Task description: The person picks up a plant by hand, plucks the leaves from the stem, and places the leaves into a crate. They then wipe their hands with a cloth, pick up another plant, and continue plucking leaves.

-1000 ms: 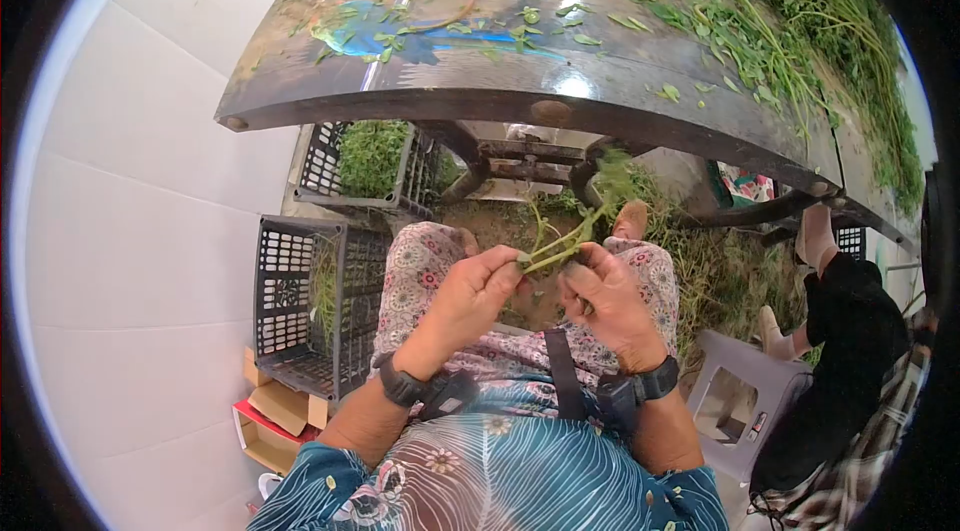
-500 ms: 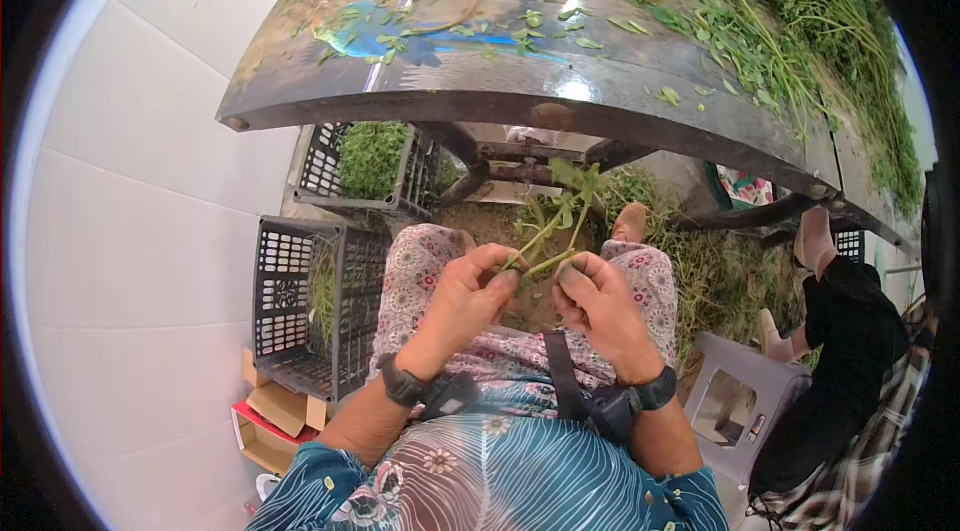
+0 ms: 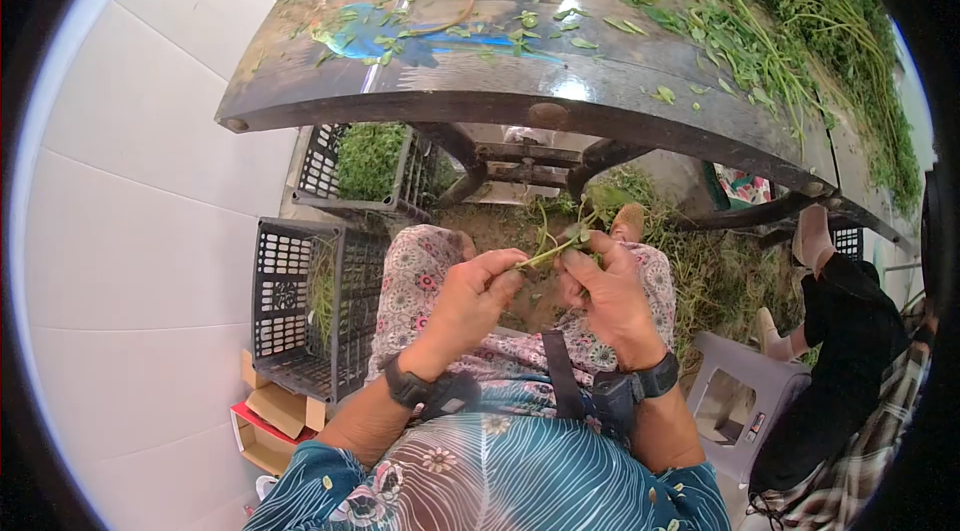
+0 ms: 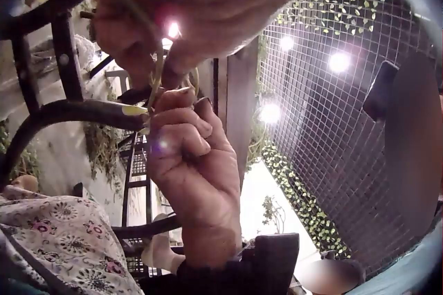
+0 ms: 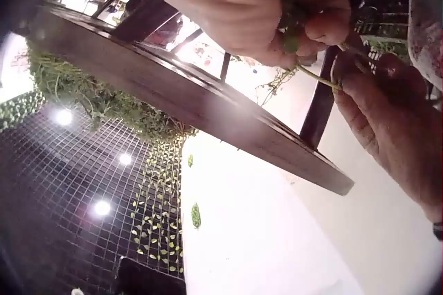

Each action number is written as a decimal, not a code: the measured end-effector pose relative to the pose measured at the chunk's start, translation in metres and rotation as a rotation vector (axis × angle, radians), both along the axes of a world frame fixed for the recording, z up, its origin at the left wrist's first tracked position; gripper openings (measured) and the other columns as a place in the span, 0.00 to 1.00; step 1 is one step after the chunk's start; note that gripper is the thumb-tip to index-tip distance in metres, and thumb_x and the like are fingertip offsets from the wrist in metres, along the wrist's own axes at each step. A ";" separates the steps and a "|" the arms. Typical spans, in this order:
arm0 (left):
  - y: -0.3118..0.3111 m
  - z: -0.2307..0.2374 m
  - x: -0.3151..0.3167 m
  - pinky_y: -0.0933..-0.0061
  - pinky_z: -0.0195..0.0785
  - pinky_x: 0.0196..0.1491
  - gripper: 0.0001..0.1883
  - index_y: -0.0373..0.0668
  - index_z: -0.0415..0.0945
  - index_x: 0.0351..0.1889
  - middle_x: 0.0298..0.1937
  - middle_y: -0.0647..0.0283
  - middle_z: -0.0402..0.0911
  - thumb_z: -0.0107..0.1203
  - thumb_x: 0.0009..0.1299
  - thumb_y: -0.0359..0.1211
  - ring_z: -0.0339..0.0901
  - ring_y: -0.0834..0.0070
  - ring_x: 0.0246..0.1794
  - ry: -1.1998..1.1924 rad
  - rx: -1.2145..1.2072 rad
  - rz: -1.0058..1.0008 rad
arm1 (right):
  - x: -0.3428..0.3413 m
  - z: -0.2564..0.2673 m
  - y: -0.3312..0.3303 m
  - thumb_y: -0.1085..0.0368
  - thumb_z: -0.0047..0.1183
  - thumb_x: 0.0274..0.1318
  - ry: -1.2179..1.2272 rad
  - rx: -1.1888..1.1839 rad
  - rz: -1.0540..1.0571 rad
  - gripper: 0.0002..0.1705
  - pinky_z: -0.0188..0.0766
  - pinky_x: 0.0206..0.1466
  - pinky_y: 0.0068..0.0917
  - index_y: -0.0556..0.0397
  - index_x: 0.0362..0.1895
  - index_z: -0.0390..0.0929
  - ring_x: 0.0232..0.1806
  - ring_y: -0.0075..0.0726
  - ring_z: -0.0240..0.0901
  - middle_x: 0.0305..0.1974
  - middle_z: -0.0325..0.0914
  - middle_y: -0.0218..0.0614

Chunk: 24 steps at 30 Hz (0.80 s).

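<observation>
Over the lap, my left hand [image 3: 468, 299] pinches one end of a thin green plant stem [image 3: 543, 258] between thumb and forefinger. My right hand [image 3: 612, 293] grips the leafy part of the same stem, a short gap away. Small leaves [image 3: 578, 231] stick up above the right fingers. Seen from the left wrist, the stem [image 4: 158, 67] runs between both hands, the right hand [image 4: 190, 157] with curled fingers. In the right wrist view a short length of stem [image 5: 318, 79] spans the gap, and dark green leaves [image 5: 292, 22] show among the right fingers.
A dark wooden table [image 3: 400, 106] stands ahead, heaped with greens [image 3: 760, 1] at the right. On the left are a crate of greens [image 3: 370, 161] and a second black crate [image 3: 300, 301]. A grey stool [image 3: 745, 391] and another person's legs [image 3: 850, 331] are at the right.
The leafy top of the stem, upright between the hands half a second ago, now lies lower and close to the right fingers. The right hand has shifted slightly along the stem.
</observation>
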State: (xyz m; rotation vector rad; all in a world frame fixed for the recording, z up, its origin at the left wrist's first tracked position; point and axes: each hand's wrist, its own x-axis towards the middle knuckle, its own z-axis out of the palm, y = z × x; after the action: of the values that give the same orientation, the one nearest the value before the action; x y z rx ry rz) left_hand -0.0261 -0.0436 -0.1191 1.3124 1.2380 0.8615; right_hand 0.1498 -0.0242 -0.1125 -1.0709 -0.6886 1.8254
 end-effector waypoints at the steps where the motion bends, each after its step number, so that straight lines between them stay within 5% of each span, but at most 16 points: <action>1: 0.000 0.000 0.000 0.82 0.65 0.30 0.10 0.33 0.71 0.43 0.26 0.67 0.75 0.44 0.66 0.25 0.70 0.84 0.24 -0.017 -0.016 0.007 | 0.003 -0.004 0.000 0.67 0.49 0.55 -0.078 0.045 0.034 0.09 0.54 0.20 0.14 0.54 0.41 0.71 0.20 0.16 0.58 0.27 0.70 0.27; 4: 0.001 0.000 -0.001 0.77 0.66 0.39 0.09 0.36 0.73 0.41 0.39 0.60 0.77 0.51 0.63 0.26 0.74 0.75 0.34 0.042 0.040 -0.004 | 0.005 -0.002 0.000 0.67 0.49 0.55 -0.257 0.055 0.083 0.08 0.53 0.20 0.14 0.54 0.40 0.72 0.19 0.14 0.58 0.25 0.70 0.25; 7: 0.001 -0.005 -0.002 0.81 0.66 0.31 0.09 0.32 0.72 0.40 0.43 0.63 0.74 0.48 0.65 0.27 0.71 0.84 0.26 0.056 0.094 -0.050 | 0.003 0.003 -0.001 0.66 0.49 0.51 -0.410 0.119 0.098 0.07 0.57 0.20 0.18 0.56 0.32 0.73 0.19 0.16 0.61 0.19 0.69 0.27; 13: 0.001 -0.001 -0.003 0.81 0.66 0.33 0.09 0.34 0.74 0.39 0.44 0.62 0.74 0.49 0.64 0.28 0.72 0.82 0.28 0.070 0.102 -0.056 | 0.003 0.005 -0.001 0.66 0.47 0.50 -0.563 0.265 0.107 0.08 0.61 0.23 0.20 0.55 0.33 0.75 0.21 0.19 0.64 0.21 0.72 0.28; 16: -0.001 -0.005 -0.004 0.78 0.67 0.37 0.08 0.36 0.75 0.37 0.44 0.59 0.75 0.50 0.63 0.28 0.74 0.78 0.35 0.138 0.134 -0.063 | 0.008 -0.010 0.003 0.69 0.44 0.49 -0.835 0.325 0.039 0.09 0.61 0.24 0.20 0.56 0.34 0.75 0.21 0.19 0.65 0.22 0.73 0.29; 19: 0.000 -0.005 -0.005 0.75 0.66 0.43 0.07 0.36 0.77 0.36 0.44 0.56 0.76 0.51 0.61 0.27 0.74 0.72 0.42 0.173 0.181 -0.053 | 0.019 -0.015 0.009 0.71 0.42 0.48 -0.767 0.348 -0.110 0.10 0.61 0.24 0.20 0.57 0.34 0.75 0.21 0.20 0.65 0.24 0.73 0.29; 22: 0.003 -0.004 -0.009 0.73 0.65 0.46 0.08 0.36 0.77 0.36 0.43 0.55 0.76 0.52 0.60 0.27 0.74 0.69 0.46 0.218 0.131 -0.047 | 0.029 0.010 0.001 0.73 0.43 0.49 -0.322 0.065 0.008 0.07 0.54 0.18 0.17 0.57 0.33 0.73 0.18 0.16 0.59 0.25 0.73 0.31; 24: 0.004 -0.001 -0.008 0.74 0.66 0.45 0.08 0.36 0.77 0.36 0.43 0.54 0.76 0.53 0.59 0.27 0.75 0.68 0.45 0.263 0.170 -0.031 | 0.034 0.009 -0.003 0.73 0.45 0.48 -0.259 0.086 0.043 0.06 0.55 0.19 0.15 0.56 0.33 0.73 0.18 0.16 0.59 0.26 0.73 0.31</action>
State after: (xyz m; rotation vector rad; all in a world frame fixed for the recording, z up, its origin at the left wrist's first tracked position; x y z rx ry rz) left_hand -0.0338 -0.0393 -0.1198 1.6175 1.3656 0.8037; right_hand 0.1834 -0.0275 -0.1033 -1.2558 -0.9408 1.6926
